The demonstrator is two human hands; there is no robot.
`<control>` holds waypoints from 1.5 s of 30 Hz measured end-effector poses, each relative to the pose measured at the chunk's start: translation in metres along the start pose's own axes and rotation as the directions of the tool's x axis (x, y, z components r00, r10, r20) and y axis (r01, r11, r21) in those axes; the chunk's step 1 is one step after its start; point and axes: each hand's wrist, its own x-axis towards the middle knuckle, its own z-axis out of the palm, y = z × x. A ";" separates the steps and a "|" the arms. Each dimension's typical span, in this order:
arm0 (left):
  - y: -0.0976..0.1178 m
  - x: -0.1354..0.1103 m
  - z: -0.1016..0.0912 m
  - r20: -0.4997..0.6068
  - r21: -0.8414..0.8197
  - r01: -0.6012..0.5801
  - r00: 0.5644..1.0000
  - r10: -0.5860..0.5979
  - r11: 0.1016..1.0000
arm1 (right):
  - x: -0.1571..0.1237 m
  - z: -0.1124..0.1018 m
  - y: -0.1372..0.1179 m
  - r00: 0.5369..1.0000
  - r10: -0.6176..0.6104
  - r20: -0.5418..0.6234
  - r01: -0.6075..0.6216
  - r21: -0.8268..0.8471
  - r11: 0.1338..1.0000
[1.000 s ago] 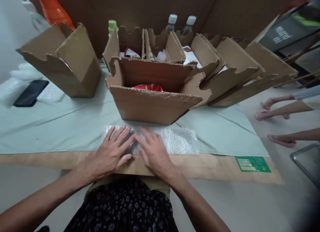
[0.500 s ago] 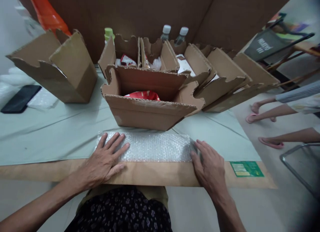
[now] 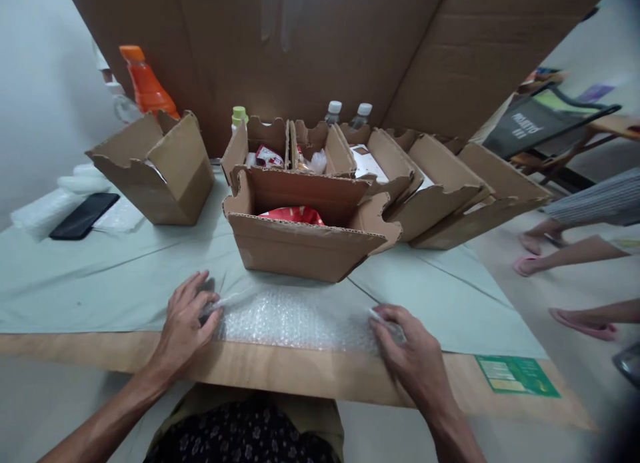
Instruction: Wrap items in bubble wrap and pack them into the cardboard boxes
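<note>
A folded strip of bubble wrap (image 3: 295,318) lies flat near the table's front edge. My left hand (image 3: 186,320) pinches its left end, fingers curled on the plastic. My right hand (image 3: 413,356) grips its right end the same way. Just behind the strip stands an open cardboard box (image 3: 305,246) with a red packet (image 3: 293,214) inside.
Several more open cardboard boxes (image 3: 160,170) stand across the pale green table cover (image 3: 100,283), some holding items. Bottles (image 3: 147,83) line a big cardboard sheet at the back. A black phone (image 3: 84,215) lies far left. A green label (image 3: 517,376) sits front right. Other people's feet (image 3: 530,260) are at right.
My right hand slid from the middle of the bubble wrap to its right end. Both hands went from lying flat to pinching the ends. The view tilted upward.
</note>
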 end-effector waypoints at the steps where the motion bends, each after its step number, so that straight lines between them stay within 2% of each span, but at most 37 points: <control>1: 0.003 0.001 -0.007 0.024 -0.057 0.056 0.998 -0.055 0.997 | -0.005 -0.005 -0.007 0.999 0.040 0.004 -0.040 0.063 0.997; 4: 0.001 0.014 -0.037 0.148 -0.204 0.294 0.952 -0.268 0.934 | -0.025 -0.009 -0.031 0.986 0.117 0.121 -0.144 0.250 0.957; 6: -0.008 0.030 -0.059 0.214 -0.232 0.387 0.915 -0.342 0.892 | -0.044 0.003 -0.051 0.964 0.109 0.242 -0.193 0.354 0.915; 8: -0.021 0.052 -0.075 0.226 -0.178 0.387 0.911 -0.345 0.905 | -0.064 0.024 -0.076 0.942 0.074 0.327 -0.221 0.440 0.870; 10: -0.032 0.077 -0.081 0.215 -0.058 0.320 0.929 -0.302 0.945 | -0.081 0.048 -0.101 0.934 0.041 0.356 -0.229 0.507 0.831; 12: -0.040 0.103 -0.076 0.220 0.045 0.230 0.947 -0.234 0.972 | -0.091 0.066 -0.123 0.932 0.013 0.361 -0.223 0.547 0.807; 14: -0.045 0.126 -0.061 0.217 0.093 0.166 0.959 -0.182 0.982 | -0.092 0.075 -0.139 0.938 -0.015 0.346 -0.193 0.560 0.806; 17: -0.046 0.149 -0.030 0.214 0.197 0.040 0.973 -0.082 0.980 | -0.084 0.075 -0.151 0.933 -0.077 0.351 -0.135 0.541 0.830; 19: -0.044 0.153 -0.014 0.206 0.212 0.007 0.977 -0.051 0.977 | -0.077 0.070 -0.155 0.910 -0.104 0.401 -0.130 0.516 0.847; 22: -0.039 0.132 -0.012 0.084 0.154 -0.054 0.996 0.041 0.987 | -0.071 0.061 -0.159 0.859 -0.100 0.502 -0.212 0.525 0.824; 24: -0.034 0.097 -0.025 0.028 0.040 -0.161 0.987 0.160 0.986 | -0.070 0.057 -0.161 0.806 -0.075 0.587 -0.340 0.564 0.753; 25: -0.031 0.075 -0.035 0.041 -0.046 -0.218 0.975 0.220 0.975 | -0.070 0.056 -0.162 0.771 -0.056 0.635 -0.426 0.579 0.695; 26: -0.027 0.050 -0.046 0.099 -0.151 -0.264 0.955 0.281 0.952 | -0.069 0.057 -0.163 0.731 -0.040 0.681 -0.514 0.589 0.624; 28: -0.017 0.003 -0.069 0.273 -0.376 -0.204 0.908 0.318 0.904 | -0.066 0.061 -0.166 0.671 -0.021 0.741 -0.650 0.602 0.464; 29: -0.010 -0.017 -0.078 0.331 -0.445 -0.145 0.890 0.312 0.884 | -0.063 0.065 -0.168 0.663 -0.018 0.748 -0.684 0.616 0.391; 31: 0.003 -0.044 -0.086 0.385 -0.491 -0.033 0.888 0.251 0.871 | -0.054 0.074 -0.173 0.687 -0.028 0.726 -0.688 0.663 0.295; 34: 0.018 -0.050 -0.074 0.307 -0.407 0.154 0.951 -0.024 0.900 | -0.036 0.085 -0.182 0.757 -0.078 0.649 -0.618 0.749 0.238; 36: 0.020 -0.038 -0.058 0.242 -0.336 0.275 0.950 -0.200 0.901 | -0.028 0.087 -0.184 0.813 -0.086 0.575 -0.536 0.799 0.274; 37: 0.019 -0.031 -0.050 0.227 -0.299 0.311 0.941 -0.249 0.902 | -0.025 0.086 -0.183 0.849 -0.079 0.522 -0.470 0.816 0.338; 38: 0.017 -0.026 -0.045 0.226 -0.264 0.327 0.936 -0.272 0.907 | -0.023 0.085 -0.181 0.886 -0.085 0.457 -0.379 0.816 0.438; 40: 0.012 -0.018 -0.037 0.233 -0.198 0.312 0.936 -0.265 0.929 | -0.020 0.083 -0.174 0.931 -0.186 0.315 -0.112 0.729 0.675; 41: 0.009 -0.017 -0.035 0.229 -0.171 0.296 0.939 -0.254 0.940 | -0.018 0.084 -0.171 0.923 -0.277 0.265 0.045 0.643 0.764; 42: 0.007 -0.017 -0.034 0.218 -0.148 0.278 0.945 -0.243 0.949 | -0.016 0.087 -0.168 0.894 -0.373 0.247 0.191 0.543 0.818; 44: 0.004 -0.020 -0.033 0.184 -0.100 0.239 0.958 -0.218 0.966 | -0.009 0.096 -0.164 0.805 -0.520 0.285 0.411 0.363 0.836; 45: 0.004 -0.023 -0.033 0.159 -0.074 0.215 0.967 -0.201 0.974 | -0.005 0.101 -0.163 0.766 -0.559 0.318 0.478 0.300 0.825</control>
